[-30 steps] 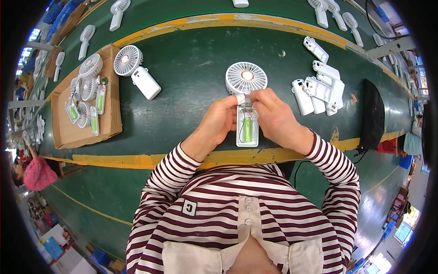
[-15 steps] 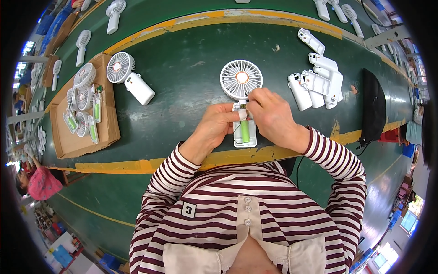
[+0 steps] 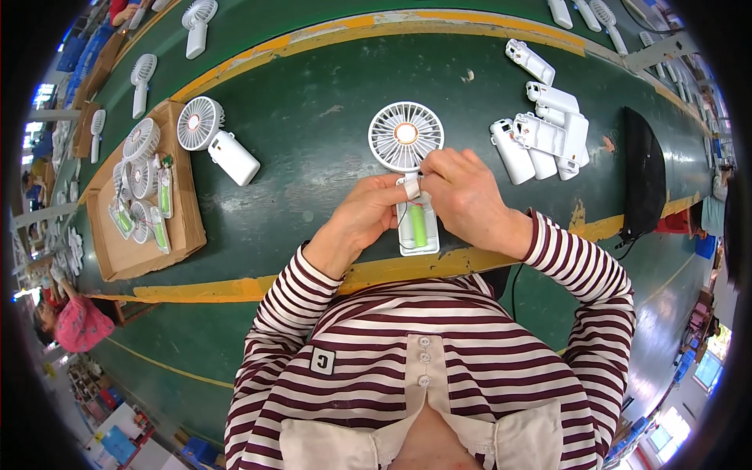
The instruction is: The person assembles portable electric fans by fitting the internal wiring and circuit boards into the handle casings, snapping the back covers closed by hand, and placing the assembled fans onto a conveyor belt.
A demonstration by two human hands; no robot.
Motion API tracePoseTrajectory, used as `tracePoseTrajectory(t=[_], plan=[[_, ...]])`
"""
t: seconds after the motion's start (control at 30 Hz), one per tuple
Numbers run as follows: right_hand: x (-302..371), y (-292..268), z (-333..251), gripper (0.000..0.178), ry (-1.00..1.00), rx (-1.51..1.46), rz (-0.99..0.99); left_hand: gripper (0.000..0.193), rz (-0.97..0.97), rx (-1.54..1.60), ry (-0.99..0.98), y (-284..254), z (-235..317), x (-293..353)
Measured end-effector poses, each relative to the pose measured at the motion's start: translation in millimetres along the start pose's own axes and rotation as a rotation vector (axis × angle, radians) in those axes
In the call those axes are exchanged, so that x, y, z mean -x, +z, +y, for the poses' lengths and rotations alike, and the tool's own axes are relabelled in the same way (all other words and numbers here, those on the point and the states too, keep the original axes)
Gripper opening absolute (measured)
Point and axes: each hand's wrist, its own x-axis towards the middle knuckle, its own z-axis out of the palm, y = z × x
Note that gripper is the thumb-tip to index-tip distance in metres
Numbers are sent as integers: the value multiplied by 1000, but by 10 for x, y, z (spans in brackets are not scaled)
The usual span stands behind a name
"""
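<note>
A white handheld fan [image 3: 406,136] lies on the green table in front of me, its round grille pointing away from me. Its handle is opened, and a green battery cell [image 3: 418,227] shows in the lower half beside a thin dark wire. My left hand [image 3: 362,213] grips the handle from the left, with the thumb over its upper part. On the other side, my right hand [image 3: 468,197] is closed, fingers pinched at the handle's top just below the fan head. Whatever small part those fingertips hold is hidden.
At left, a cardboard tray [image 3: 185,211] holds several opened fans with green cells. Beside it lies another white fan [image 3: 200,123] with a handle cover [image 3: 234,158]. White handle covers [image 3: 540,135] are piled at right, near a black pouch [image 3: 642,176]. More fans [image 3: 142,82] lie beyond the yellow edge.
The view has shifted slightly, and the fan sits a little further left in it. Both hands stay at the handle's upper part, the right fingers still pinched there.
</note>
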Motion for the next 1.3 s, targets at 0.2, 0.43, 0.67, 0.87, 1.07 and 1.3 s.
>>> tracePoseTrajectory(t=[0.2, 0.43, 0.67, 0.87, 1.07, 1.3], plan=[[6, 75, -28, 13, 96, -26, 83, 22, 99, -47, 217, 72, -7, 13], [73, 284, -340, 66, 433, -134, 252, 22, 233, -19, 546, 201, 29, -29], [157, 480, -283, 49, 643, -620, 508, 27, 172, 4, 568, 177, 17, -21], [134, 306, -264, 50, 719, -615, 315, 26, 165, -25, 578, 91, -22, -25], [109, 254, -231, 52, 487, -485, 491, 27, 165, -55, 590, 143, 71, -5], [106, 280, -238, 54, 399, -583, 496, 21, 184, -65, 553, 185, 45, 14]])
